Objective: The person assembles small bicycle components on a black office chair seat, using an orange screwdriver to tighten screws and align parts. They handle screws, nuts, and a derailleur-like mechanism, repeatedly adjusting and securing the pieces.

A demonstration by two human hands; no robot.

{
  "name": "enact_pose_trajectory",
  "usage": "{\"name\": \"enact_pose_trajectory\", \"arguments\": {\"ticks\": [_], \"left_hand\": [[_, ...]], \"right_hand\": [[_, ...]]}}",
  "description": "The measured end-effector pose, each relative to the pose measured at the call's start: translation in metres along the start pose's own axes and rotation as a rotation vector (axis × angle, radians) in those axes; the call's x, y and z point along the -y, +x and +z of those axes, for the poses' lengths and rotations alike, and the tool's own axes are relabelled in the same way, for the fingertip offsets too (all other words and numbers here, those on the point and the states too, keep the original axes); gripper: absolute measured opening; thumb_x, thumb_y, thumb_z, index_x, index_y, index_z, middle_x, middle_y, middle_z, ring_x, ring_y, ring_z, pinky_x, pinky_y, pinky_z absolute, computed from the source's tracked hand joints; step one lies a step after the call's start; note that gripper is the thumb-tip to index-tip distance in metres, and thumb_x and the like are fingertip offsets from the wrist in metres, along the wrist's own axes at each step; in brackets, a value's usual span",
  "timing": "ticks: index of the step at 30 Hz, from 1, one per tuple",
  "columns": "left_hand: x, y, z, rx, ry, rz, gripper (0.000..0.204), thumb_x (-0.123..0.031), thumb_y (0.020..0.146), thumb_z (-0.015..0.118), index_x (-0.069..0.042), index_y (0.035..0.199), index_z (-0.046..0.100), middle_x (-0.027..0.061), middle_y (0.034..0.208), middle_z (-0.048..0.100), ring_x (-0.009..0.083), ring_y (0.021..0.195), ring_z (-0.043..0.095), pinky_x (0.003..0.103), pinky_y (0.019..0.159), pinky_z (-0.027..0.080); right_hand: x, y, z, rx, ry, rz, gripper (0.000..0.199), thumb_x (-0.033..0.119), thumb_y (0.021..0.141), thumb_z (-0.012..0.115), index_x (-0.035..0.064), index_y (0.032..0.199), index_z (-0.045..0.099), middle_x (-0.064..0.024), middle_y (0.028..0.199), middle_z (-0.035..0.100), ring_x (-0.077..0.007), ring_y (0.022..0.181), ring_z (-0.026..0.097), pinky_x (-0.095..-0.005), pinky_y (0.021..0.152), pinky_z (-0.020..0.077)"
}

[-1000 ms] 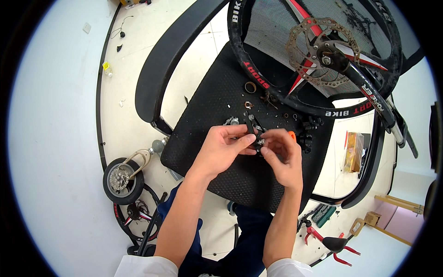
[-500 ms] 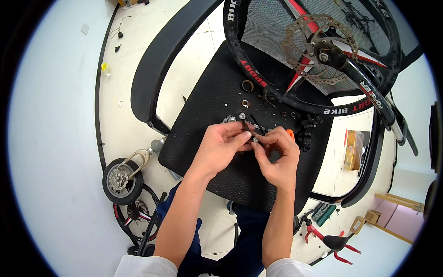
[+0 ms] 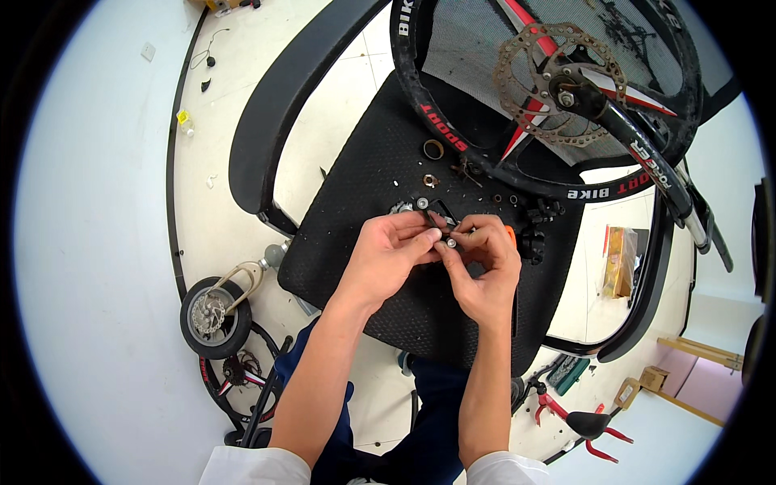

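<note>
My left hand and my right hand meet over the black chair seat, fingertips nearly touching. Between them is a small dark part with silver bolts, pinched by the left thumb and fingers. One round silver bolt head shows at its far end; a second bolt head sits at my right thumb and fingertips. Fingers cover most of the part, so its full shape is hidden. Just beyond lie a black hex key and a silver metal piece. Something orange peeks out behind the right hand.
A bicycle wheel with a brake disc and fork leans across the seat's far side. A metal ring and small black parts lie on the seat. Armrests flank it; a small wheel stands on the floor.
My right hand has shifted slightly left, and the part between my fingers has turned a little. The left hand stays nearly in place.
</note>
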State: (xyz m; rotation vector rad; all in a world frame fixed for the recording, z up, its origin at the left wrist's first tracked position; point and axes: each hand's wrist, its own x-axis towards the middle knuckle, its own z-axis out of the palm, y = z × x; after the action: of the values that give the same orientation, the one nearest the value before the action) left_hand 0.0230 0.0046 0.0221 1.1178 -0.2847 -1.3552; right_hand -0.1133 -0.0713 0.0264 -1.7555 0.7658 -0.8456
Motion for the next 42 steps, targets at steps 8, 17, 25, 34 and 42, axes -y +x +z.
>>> {"name": "enact_pose_trajectory", "arguments": {"ticks": [8,17,25,34,42], "left_hand": [[-0.001,0.0,0.002,0.019,-0.025,0.009,0.019,-0.003,0.096,0.061,0.005,0.113,0.067,0.0125,0.103,0.071,0.0189,0.094,0.07,0.034,0.088,0.059],[0.001,-0.001,0.005,-0.03,0.144,0.104,0.011,-0.003,0.092,0.068,0.006,0.098,0.071,0.0079,0.083,0.071,0.0108,0.076,0.067,0.024,0.071,0.054],[0.001,0.0,0.002,-0.121,0.154,0.144,0.01,-0.004,0.091,0.069,0.003,0.097,0.073,0.0043,0.083,0.071,0.0081,0.075,0.063,0.022,0.071,0.051],[0.001,-0.001,0.002,-0.103,0.188,0.138,0.009,-0.005,0.091,0.07,0.002,0.096,0.073,0.0033,0.082,0.07,0.0076,0.075,0.062,0.022,0.071,0.05],[0.001,-0.001,0.006,-0.105,0.193,0.179,0.01,-0.005,0.09,0.071,0.003,0.094,0.073,0.004,0.081,0.07,0.0062,0.074,0.062,0.022,0.069,0.05]], "right_hand": [[-0.005,0.0,0.002,-0.016,0.297,0.187,0.02,-0.005,0.089,0.065,-0.0062,0.109,0.064,-0.0116,0.111,0.064,-0.0087,0.068,0.06,-0.021,0.056,0.0526],[-0.015,0.0,0.004,-0.009,0.599,0.406,0.024,0.015,0.103,0.05,-0.0039,0.093,0.06,-0.0178,0.114,0.065,-0.0135,0.057,0.059,-0.0284,0.05,0.0547],[0.002,0.003,0.009,-0.007,0.785,0.444,0.024,0.016,0.101,0.055,-0.0064,0.104,0.059,-0.0235,0.119,0.065,-0.0151,0.06,0.062,-0.0319,0.051,0.0573],[0.002,0.004,0.015,-0.068,0.759,0.501,0.015,0.008,0.096,0.064,-0.0021,0.088,0.057,-0.0204,0.118,0.067,-0.0112,0.052,0.058,-0.0263,0.047,0.0547],[-0.01,-0.001,0.015,-0.088,0.724,0.476,0.018,0.014,0.099,0.059,-0.0037,0.098,0.062,-0.0206,0.121,0.066,-0.0086,0.049,0.054,-0.0223,0.041,0.0455]]}}
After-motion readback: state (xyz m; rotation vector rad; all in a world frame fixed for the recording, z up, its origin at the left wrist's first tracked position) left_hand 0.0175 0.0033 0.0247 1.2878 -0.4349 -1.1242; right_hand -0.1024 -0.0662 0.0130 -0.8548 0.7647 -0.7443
